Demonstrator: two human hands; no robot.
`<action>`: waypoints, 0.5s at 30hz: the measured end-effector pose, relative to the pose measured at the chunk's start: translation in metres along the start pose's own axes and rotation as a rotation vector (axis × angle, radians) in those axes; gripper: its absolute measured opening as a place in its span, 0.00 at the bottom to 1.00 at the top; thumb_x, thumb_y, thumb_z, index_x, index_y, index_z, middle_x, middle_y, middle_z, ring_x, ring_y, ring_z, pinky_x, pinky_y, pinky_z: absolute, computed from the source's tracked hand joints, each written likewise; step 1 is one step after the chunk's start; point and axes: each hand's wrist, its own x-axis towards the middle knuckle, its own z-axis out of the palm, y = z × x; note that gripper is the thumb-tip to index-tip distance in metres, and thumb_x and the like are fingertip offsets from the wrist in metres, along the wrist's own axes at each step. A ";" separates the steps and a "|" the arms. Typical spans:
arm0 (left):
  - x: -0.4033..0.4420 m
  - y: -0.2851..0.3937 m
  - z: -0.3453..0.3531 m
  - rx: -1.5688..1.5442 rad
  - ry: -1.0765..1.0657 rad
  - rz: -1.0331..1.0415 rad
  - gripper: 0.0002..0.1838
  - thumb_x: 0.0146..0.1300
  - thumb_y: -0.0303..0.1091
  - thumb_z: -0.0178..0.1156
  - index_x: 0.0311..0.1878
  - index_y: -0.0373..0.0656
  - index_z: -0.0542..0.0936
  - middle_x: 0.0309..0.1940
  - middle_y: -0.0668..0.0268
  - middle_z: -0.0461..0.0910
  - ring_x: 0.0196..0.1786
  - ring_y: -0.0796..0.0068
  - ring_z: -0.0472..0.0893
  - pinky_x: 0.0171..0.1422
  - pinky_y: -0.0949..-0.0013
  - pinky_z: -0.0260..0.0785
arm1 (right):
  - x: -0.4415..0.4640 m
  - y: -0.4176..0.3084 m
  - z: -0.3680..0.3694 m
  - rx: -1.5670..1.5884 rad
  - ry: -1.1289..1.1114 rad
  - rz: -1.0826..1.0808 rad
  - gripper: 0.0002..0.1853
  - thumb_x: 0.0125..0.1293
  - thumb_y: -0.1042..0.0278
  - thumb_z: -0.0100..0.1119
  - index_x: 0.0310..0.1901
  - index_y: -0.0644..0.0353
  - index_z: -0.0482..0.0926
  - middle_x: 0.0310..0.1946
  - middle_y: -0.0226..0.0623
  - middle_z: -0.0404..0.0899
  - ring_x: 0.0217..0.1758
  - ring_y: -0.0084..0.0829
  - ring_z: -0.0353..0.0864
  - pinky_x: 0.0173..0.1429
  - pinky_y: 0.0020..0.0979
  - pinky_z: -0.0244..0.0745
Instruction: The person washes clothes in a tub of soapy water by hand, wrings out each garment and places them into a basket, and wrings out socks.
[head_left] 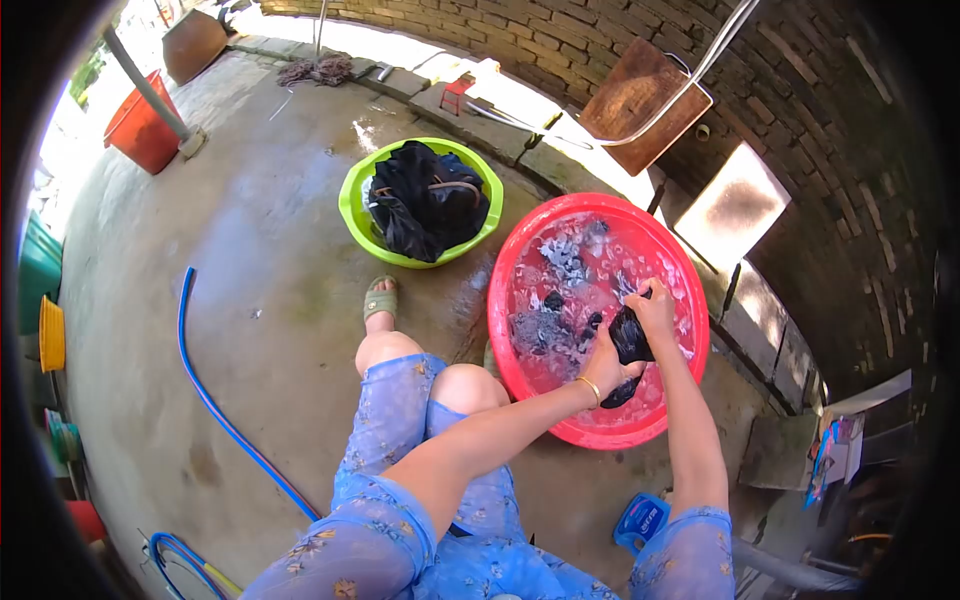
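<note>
A wet black garment is held over the red basin, bunched between my two hands. My left hand, with a gold bracelet at the wrist, is closed on its lower left part. Slightly farther away, my right hand grips its upper right part. Below them the basin holds water with suds, and more dark cloth lies partly under the surface. The folds hide some of my fingertips.
A lime-green basin with dark clothes stands beyond the red one. A blue detergent bottle is near my right elbow. A blue hose runs along the concrete at left. An orange bucket and a brick wall are farther off.
</note>
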 end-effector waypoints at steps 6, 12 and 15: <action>0.005 0.015 -0.034 0.306 -0.028 0.157 0.56 0.42 0.45 0.73 0.66 0.28 0.50 0.54 0.41 0.70 0.56 0.50 0.75 0.61 0.60 0.66 | 0.011 0.025 0.011 0.541 -0.077 0.404 0.11 0.51 0.62 0.68 0.30 0.59 0.78 0.25 0.26 0.75 0.30 0.20 0.73 0.34 0.25 0.67; 0.049 0.064 -0.118 -0.585 -0.096 -0.099 0.25 0.48 0.33 0.69 0.50 0.39 0.73 0.40 0.61 0.80 0.37 0.66 0.83 0.42 0.61 0.78 | -0.039 0.005 0.013 1.149 -0.020 0.747 0.09 0.63 0.62 0.59 0.38 0.57 0.75 0.32 0.34 0.78 0.35 0.32 0.80 0.37 0.30 0.72; 0.040 0.130 -0.194 -0.464 0.030 -0.088 0.25 0.46 0.32 0.70 0.49 0.46 0.73 0.40 0.62 0.79 0.38 0.65 0.83 0.41 0.60 0.78 | -0.066 0.045 0.030 1.194 -0.187 0.749 0.09 0.63 0.64 0.57 0.40 0.58 0.74 0.35 0.39 0.78 0.41 0.38 0.79 0.40 0.37 0.75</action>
